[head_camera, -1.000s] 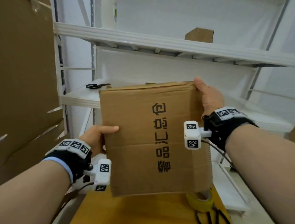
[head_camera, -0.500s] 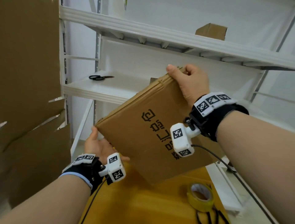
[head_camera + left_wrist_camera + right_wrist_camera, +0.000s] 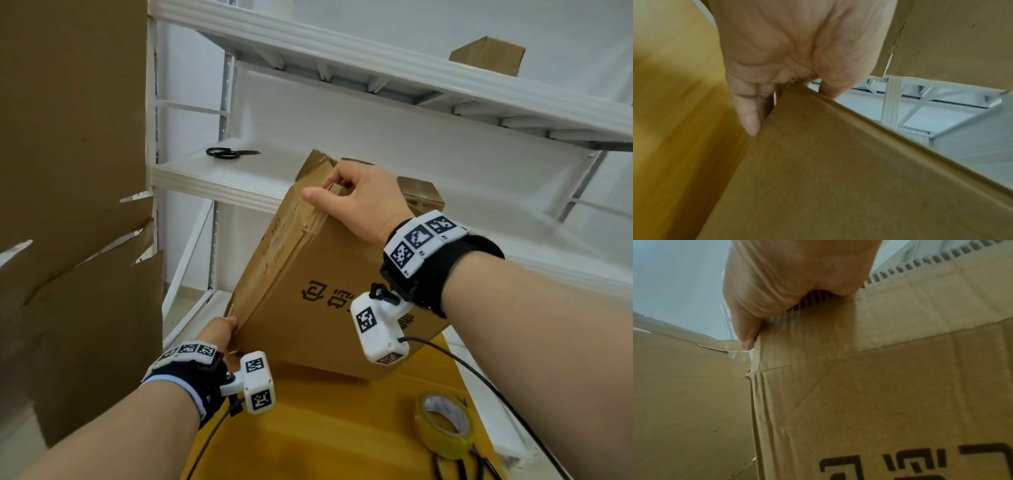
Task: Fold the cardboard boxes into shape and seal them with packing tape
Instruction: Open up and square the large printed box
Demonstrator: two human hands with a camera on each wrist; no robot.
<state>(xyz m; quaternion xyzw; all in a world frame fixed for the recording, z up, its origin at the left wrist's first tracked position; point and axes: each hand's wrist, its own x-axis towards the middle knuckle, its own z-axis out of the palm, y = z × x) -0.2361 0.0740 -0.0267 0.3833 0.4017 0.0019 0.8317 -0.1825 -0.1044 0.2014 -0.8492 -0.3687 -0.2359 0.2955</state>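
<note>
Right hand: the right hand (image 3: 359, 202) gripped the top edge of the cardboard box (image 3: 308, 284), fingers curled over the rim and thumb (image 3: 313, 198) lying along the outer face; the right wrist view showed the thumb (image 3: 745, 335) pressed at the corner crease of the box (image 3: 879, 386).
Left hand: the left hand (image 3: 219, 334) held the box's lower left corner; in the left wrist view one finger (image 3: 749, 113) lay under the panel of the box (image 3: 838, 178) and the thumb went over its edge, pinching it.
Box position: tilted, held up off the yellow table (image 3: 325, 428), its printed face toward the camera, in front of the white shelving (image 3: 212, 174).
Change from half a second earlier: the box had opened from a flat sheet into a partly squared shape, with a second side panel now showing on the left; the right hand had shifted from the far corner to the top rim, and the left hand had moved from open beneath the sheet to gripping the corner.
Tape: a roll of yellow packing tape (image 3: 445, 428) lay on the table's right part, apart from the box.
Shelf items: black scissors (image 3: 226, 152) on the middle shelf; a small cardboard box (image 3: 488, 54) on the upper shelf.
Left side: large cardboard sheets (image 3: 68, 171) stood upright beside the shelving.
</note>
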